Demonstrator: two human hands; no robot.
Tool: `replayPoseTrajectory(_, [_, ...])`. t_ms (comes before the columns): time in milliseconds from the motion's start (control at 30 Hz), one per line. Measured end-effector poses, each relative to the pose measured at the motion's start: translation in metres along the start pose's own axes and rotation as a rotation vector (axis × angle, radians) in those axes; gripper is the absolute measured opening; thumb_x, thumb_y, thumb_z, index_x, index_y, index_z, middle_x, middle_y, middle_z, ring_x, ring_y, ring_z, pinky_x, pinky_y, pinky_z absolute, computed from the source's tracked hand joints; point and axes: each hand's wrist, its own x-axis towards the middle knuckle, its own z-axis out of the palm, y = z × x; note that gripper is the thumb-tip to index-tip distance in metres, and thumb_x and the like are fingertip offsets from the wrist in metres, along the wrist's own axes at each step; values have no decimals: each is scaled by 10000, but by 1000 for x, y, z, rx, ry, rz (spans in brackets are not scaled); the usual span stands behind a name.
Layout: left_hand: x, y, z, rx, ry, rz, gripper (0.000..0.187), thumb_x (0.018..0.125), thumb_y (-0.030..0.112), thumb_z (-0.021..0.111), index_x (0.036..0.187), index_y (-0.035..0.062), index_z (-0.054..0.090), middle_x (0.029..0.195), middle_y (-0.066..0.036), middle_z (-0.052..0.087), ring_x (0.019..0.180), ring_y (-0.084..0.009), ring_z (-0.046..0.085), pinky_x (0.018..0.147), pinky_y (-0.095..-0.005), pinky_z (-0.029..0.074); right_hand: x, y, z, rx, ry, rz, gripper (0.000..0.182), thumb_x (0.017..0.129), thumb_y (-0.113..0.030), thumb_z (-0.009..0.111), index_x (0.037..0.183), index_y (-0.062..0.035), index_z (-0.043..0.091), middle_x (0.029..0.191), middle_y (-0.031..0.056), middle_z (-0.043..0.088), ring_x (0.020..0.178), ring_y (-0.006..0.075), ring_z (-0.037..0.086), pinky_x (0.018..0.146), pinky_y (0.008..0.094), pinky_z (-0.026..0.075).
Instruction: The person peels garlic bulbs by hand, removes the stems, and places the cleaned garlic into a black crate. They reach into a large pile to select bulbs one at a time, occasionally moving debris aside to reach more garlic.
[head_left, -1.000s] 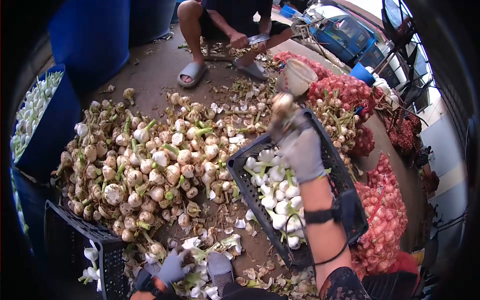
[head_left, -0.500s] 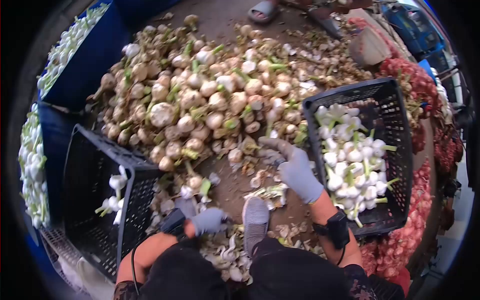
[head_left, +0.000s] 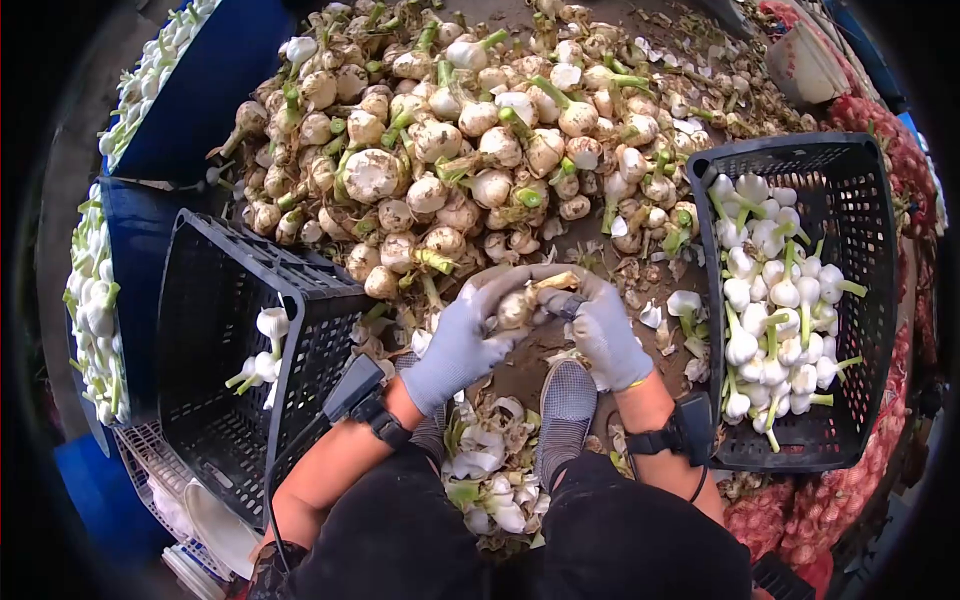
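Observation:
Both my hands are gloved in grey and meet at the middle, above the ground. My left hand (head_left: 455, 340) is closed around a brownish, unpeeled garlic bulb (head_left: 516, 310), whose short stem points to the right. The fingers of my right hand (head_left: 603, 328) close on the stem side of the same bulb. A small dark piece shows by my right thumb; whether it is a tool or a dirty glove tip I cannot make out. Beyond my hands lies a large heap of unpeeled garlic (head_left: 440, 150) with cut green stems.
A black crate (head_left: 800, 455) of white, cleaned garlic stands at the right. Another black crate (head_left: 215, 400), tilted at the left, holds a few white bulbs. Blue bins (head_left: 150, 250) of garlic stand farther left. Peeled skins (head_left: 490, 470) lie between my shoes. Red net sacks (head_left: 840, 500) line the right.
My right hand has drawn back from the heap's edge, and my left hand has risen from beside my leg. They now meet around a garlic bulb. The view has shifted.

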Motion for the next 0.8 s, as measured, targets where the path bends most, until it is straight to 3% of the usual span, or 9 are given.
replayPoseTrajectory(167, [-8, 8, 3, -150, -29, -168, 670, 723, 94, 846, 1316, 17, 544, 1226, -77, 618, 1138, -148, 580, 1005, -299, 442, -21, 7, 1, -295, -63, 43, 227, 980, -174, 568, 1094, 5, 648, 718, 36, 611, 559, 77, 554, 486, 216, 445])
replayPoseTrajectory(267, [-13, 9, 3, -90, -36, -143, 688, 699, 126, 873, 1302, 21, 559, 1223, -72, 621, 1106, -146, 597, 974, -304, 468, -23, 13, 9, -217, 18, 103, 256, 984, -224, 573, 1065, 4, 659, 728, 33, 619, 553, 81, 547, 474, 216, 424])
replayPoseTrajectory(333, [-14, 9, 1, -77, 26, -162, 662, 689, 133, 877, 1273, 22, 586, 1205, -76, 632, 1096, -148, 604, 964, -305, 475, -23, 11, 13, -219, 18, 121, 289, 984, -243, 573, 1065, 22, 655, 734, 34, 627, 565, 83, 548, 512, 218, 434])
replayPoseTrajectory(367, [-14, 9, -1, -9, 53, -85, 621, 705, 188, 847, 1263, 83, 596, 1182, -129, 648, 1108, -257, 626, 957, -346, 489, -24, 14, 12, -201, -20, 91, 269, 969, -187, 561, 1068, 51, 635, 742, 54, 636, 586, 89, 561, 545, 223, 450])
replayPoseTrajectory(400, [-11, 13, -5, -23, 55, -122, 596, 690, 109, 861, 1231, 28, 623, 1180, -89, 648, 1099, -159, 612, 968, -303, 474, -24, 14, 13, -184, -59, 57, 251, 954, -131, 548, 1071, 80, 616, 750, 74, 646, 608, 94, 575, 577, 229, 465])
replayPoseTrajectory(500, [-11, 14, -7, -24, 35, -102, 619, 706, 90, 848, 1266, 18, 593, 1194, -79, 645, 1095, -165, 615, 964, -299, 478, -29, 4, 12, -141, -39, 117, 292, 964, -148, 539, 1088, 107, 610, 769, 91, 663, 639, 109, 599, 618, 229, 480])
replayPoseTrajectory(567, [-12, 11, -7, -551, -24, -321, 671, 702, 65, 845, 1303, 6, 554, 1205, -72, 638, 1102, -173, 610, 970, -301, 480, -30, -3, 12, -115, -35, 154, 298, 970, -151, 535, 1099, 108, 607, 778, 93, 668, 643, 110, 604, 621, 227, 483])
replayPoseTrajectory(767, [-20, 11, -13, -740, -56, -458, 692, 660, 52, 868, 1277, 2, 558, 1252, -93, 608, 1163, -167, 566, 1022, -329, 445, -33, 5, 23, -257, -3, 211, 237, 946, -111, 579, 1102, 60, 624, 781, 83, 678, 669, 113, 628, 625, 252, 506])
replayPoseTrajectory(800, [-19, 11, -13, -674, -38, -383, 680, 652, 49, 871, 1258, 0, 566, 1251, -96, 607, 1172, -169, 559, 1033, -337, 436, -30, 12, 23, -397, -37, -74, 247, 936, -82, 596, 1150, 39, 618, 855, 81, 687, 745, 115, 636, 687, 252, 514])
